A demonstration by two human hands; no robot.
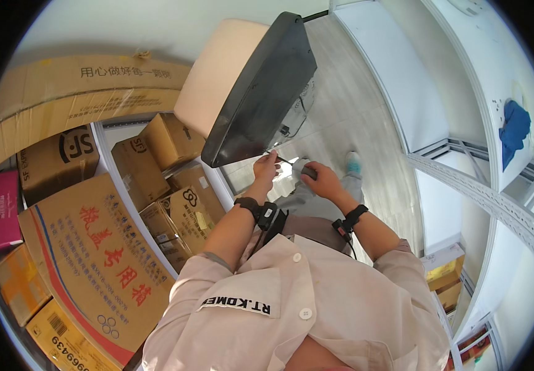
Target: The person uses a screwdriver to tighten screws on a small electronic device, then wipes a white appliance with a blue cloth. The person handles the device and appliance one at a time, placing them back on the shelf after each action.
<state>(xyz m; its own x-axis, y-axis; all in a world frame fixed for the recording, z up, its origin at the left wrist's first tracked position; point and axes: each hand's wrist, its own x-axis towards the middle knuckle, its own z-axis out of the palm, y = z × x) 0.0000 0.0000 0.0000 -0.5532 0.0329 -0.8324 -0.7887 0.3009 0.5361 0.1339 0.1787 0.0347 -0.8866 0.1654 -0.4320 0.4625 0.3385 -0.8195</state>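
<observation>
My right hand (325, 184) is closed around the dark handle of a screwdriver (308, 172), whose thin shaft points left toward my other hand. The fingers of my left hand (267, 168) are pinched together by the shaft's tip, just under the lower edge of a black panel (260, 93). What they pinch is too small to make out. That panel backs a beige padded cushion (220, 68), apparently a chair part standing tilted in front of me. Metal wire parts (301, 111) show beside the panel's right side, partly hidden behind it.
On the left, a rack holds several cardboard boxes (93, 260) and a pink box (1, 210); a long carton (87, 80) lies above them. White metal shelving (483, 185) curves along the right, with a blue cloth (515, 133) on it. Grey flooring (353, 80) lies between.
</observation>
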